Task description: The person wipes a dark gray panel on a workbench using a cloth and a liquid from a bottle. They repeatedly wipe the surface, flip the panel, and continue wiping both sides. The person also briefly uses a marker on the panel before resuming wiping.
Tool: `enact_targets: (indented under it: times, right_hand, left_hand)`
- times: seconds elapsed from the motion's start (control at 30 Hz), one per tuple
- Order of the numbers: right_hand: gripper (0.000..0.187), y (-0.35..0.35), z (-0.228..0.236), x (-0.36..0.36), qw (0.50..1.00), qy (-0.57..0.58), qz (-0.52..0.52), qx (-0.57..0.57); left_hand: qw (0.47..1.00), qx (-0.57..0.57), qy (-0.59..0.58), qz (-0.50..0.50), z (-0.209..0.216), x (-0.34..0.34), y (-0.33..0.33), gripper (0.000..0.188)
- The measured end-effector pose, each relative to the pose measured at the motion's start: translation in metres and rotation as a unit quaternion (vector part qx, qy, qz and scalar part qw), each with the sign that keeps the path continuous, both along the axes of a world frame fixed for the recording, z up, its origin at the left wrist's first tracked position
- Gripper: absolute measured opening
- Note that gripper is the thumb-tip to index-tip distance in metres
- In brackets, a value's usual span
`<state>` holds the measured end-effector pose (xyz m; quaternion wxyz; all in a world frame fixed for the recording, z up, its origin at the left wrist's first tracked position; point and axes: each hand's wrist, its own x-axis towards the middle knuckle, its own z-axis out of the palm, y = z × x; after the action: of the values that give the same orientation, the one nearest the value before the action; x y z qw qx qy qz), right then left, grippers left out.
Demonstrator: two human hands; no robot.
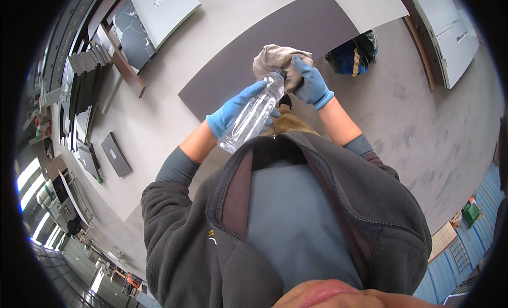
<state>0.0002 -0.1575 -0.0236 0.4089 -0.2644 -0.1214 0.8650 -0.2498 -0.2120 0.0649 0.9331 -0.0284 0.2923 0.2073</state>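
In a blue glove, my left hand is wrapped round a clear plastic bottle, tilted with its dark cap end pointing up and to the right. My right hand, gloved the same way, grips a crumpled beige cloth. The cloth is against the bottle's neck and partly behind it; whether the cap is on tightly I cannot make out. Beneath both hands lies a large dark grey panel.
A dark bag-like bundle with a yellow strip sits right of the panel. Stacked dark boards stand at the left, near a small dark block on the floor. White panels lean at the far left, and a white cabinet piece stands far right.
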Motion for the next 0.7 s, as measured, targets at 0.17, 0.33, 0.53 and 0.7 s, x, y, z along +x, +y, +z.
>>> enact_targets:
  times: [0.17,0.33,0.53,0.7]
  right_hand:
    - [0.046,0.009,-0.003,0.028,0.990,0.088,0.058,0.097]
    - [0.048,0.007,-0.001,0.034,0.998,0.048,0.032,0.040]
    - [0.045,0.008,-0.008,0.017,0.997,0.055,0.040,0.035]
    - [0.049,0.000,0.001,0.002,0.996,0.068,0.056,0.026]
  left_hand:
    - [0.994,-0.051,-0.095,0.016,-0.015,0.022,0.006,0.046]
    - [0.992,-0.075,-0.078,0.066,-0.015,0.019,0.016,0.051]
    - [0.995,-0.022,-0.097,0.030,-0.018,0.016,0.002,0.050]
    - [0.993,-0.047,-0.098,0.042,-0.027,-0.015,0.000,0.049]
